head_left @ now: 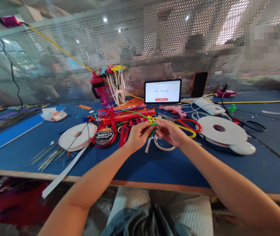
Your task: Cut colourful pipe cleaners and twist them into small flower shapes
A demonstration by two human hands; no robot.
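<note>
A green pipe cleaner (pixel 140 113) runs between both hands, one end sticking out to the upper left and the rest bent into a small loop at the fingertips. My left hand (pixel 140 135) is closed in a pinch on it. From the other side my right hand (pixel 168 132) also pinches the green strand, fingertips nearly meeting the left ones. Just behind the fingers is a bit of yellow pipe cleaner (pixel 150 118). Beneath the hands, a roll of tape (pixel 163 147) lies on the blue table. Red-handled scissors (pixel 189 124) lie beyond the right hand.
Bundled pipe cleaners (pixel 127 114) lie behind the hands. White ribbon spools (pixel 67 139) (pixel 233 131) flank them. A tablet (pixel 162 91) showing a timer, a phone (pixel 199 84), a pink bottle (pixel 101 90) and bunched pipe-cleaner flowers (pixel 116 83) stand at the back. Thin wires (pixel 51 155) lie left.
</note>
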